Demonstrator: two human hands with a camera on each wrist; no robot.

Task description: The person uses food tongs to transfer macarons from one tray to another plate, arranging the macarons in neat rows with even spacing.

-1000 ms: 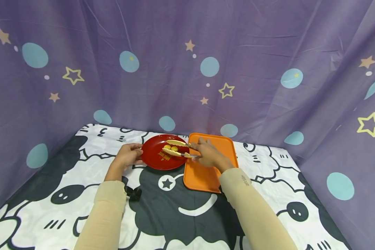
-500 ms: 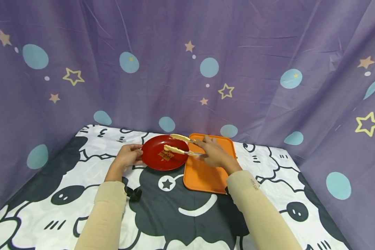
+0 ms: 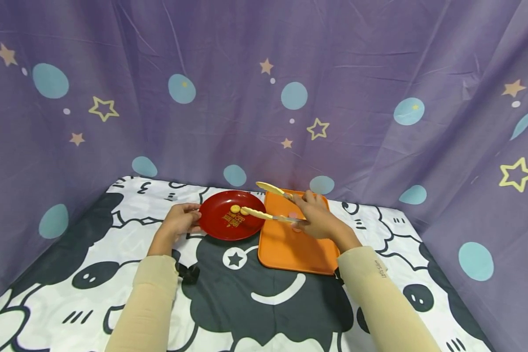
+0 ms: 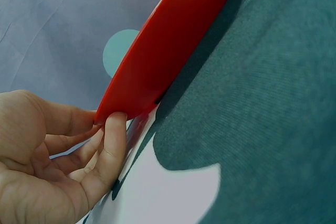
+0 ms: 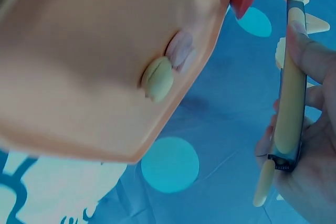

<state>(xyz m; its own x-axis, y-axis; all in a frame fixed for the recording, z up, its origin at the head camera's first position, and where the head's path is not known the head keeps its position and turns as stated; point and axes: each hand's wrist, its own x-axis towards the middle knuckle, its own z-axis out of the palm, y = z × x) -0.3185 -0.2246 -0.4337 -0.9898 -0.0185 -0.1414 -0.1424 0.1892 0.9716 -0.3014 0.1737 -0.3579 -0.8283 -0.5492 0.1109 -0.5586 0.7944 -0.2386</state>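
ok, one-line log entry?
left hand: pinches red plate; right hand: holds spread tongs; yellow pieces: on red plate; more pieces: on orange tray

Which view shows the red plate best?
Head: nearly the whole red plate shows from above, gold print included, with the left hand at its rim. Left wrist shows only part of its side, cut off by the frame; right wrist, just a small piece at the top.

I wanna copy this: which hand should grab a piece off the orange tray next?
Probably the right hand: it holds the tongs over the orange tray, near the pieces, while the left hand pinches the red plate's rim.
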